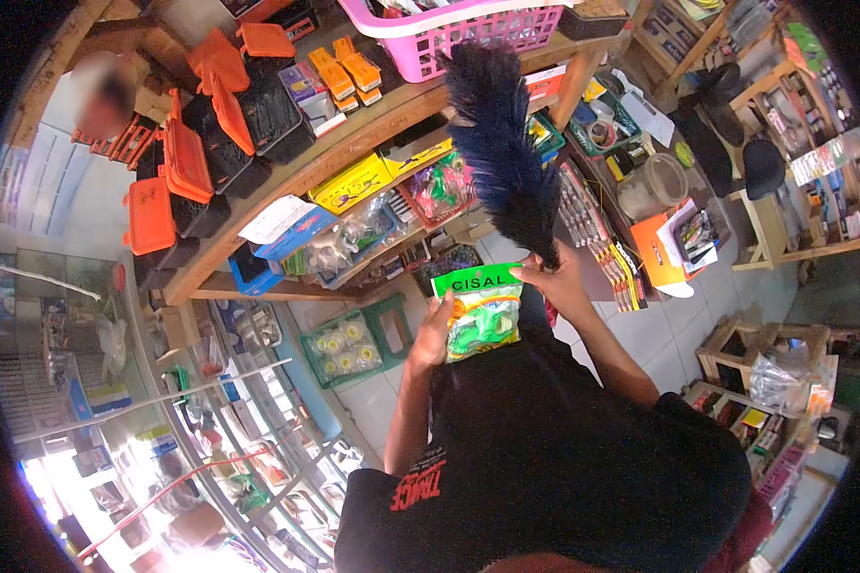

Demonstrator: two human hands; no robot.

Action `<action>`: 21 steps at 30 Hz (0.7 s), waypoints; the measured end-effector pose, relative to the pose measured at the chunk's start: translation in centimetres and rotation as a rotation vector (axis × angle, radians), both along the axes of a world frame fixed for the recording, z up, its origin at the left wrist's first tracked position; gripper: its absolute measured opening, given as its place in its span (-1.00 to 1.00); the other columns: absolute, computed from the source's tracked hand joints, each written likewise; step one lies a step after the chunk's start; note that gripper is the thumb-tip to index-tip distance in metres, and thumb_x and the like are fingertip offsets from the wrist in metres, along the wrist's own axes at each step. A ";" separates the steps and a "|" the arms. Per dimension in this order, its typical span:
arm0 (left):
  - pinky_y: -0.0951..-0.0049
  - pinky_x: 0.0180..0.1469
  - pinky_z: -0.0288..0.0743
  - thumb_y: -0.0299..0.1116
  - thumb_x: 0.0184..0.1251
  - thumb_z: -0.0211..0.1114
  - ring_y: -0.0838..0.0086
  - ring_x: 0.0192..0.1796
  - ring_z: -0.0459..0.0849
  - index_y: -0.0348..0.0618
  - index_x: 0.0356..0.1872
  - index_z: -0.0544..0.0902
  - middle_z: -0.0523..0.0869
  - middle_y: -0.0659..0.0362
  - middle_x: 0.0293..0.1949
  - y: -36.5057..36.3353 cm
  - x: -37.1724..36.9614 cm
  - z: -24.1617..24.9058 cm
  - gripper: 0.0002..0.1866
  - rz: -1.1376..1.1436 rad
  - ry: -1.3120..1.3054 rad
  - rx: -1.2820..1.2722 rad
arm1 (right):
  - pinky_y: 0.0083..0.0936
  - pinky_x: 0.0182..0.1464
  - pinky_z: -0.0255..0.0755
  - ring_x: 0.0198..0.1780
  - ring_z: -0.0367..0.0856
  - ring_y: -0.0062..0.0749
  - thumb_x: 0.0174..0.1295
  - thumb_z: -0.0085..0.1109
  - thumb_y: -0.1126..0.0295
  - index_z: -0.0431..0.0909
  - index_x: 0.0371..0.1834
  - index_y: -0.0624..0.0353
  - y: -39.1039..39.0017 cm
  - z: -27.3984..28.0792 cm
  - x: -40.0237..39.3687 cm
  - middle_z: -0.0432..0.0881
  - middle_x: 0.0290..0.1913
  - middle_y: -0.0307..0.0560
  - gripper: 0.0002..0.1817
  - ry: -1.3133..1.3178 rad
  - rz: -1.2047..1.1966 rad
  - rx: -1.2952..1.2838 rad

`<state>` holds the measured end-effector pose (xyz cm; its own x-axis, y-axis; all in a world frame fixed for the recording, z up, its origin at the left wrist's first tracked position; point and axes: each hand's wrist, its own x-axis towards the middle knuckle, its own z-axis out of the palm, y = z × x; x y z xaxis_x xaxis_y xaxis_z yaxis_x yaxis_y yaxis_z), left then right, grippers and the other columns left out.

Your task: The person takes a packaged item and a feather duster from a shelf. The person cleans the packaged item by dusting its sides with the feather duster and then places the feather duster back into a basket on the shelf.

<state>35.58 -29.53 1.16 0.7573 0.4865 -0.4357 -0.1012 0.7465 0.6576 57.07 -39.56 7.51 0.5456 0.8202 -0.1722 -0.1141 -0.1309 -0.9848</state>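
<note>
A clear packet with a green header reading "CISAL" (487,325) is upright in front of my chest, with green and orange contents showing. My left hand (434,334) grips its left side, thumb on the front. At the packet's top right corner, my right hand (556,285) is closed, its fingertips against the header. A dark blue, bushy duster (506,143) rises from that same hand and leans up to the left over the shelf; its handle is mostly hidden.
Ahead, a wooden shelf (354,134) bears orange-lidded bins (186,158), small orange boxes and a pink basket (449,43). A green crate (349,349) rests on the tiled floor to the left, near glass display shelving (210,411). Stocked trays and a clear tub (652,186) stand at right.
</note>
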 end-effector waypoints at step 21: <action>0.20 0.27 0.41 -0.02 0.54 -0.11 0.25 0.19 0.55 -0.28 0.26 0.36 0.53 0.02 0.20 -0.2 2.3 -2.5 -0.46 -0.122 -0.176 -0.166 | -0.72 -0.60 0.26 -0.61 0.40 -0.72 0.10 0.38 0.42 0.50 -0.31 0.20 -2.7 1.8 0.6 0.50 -0.50 -0.32 -0.78 -0.048 -0.241 0.015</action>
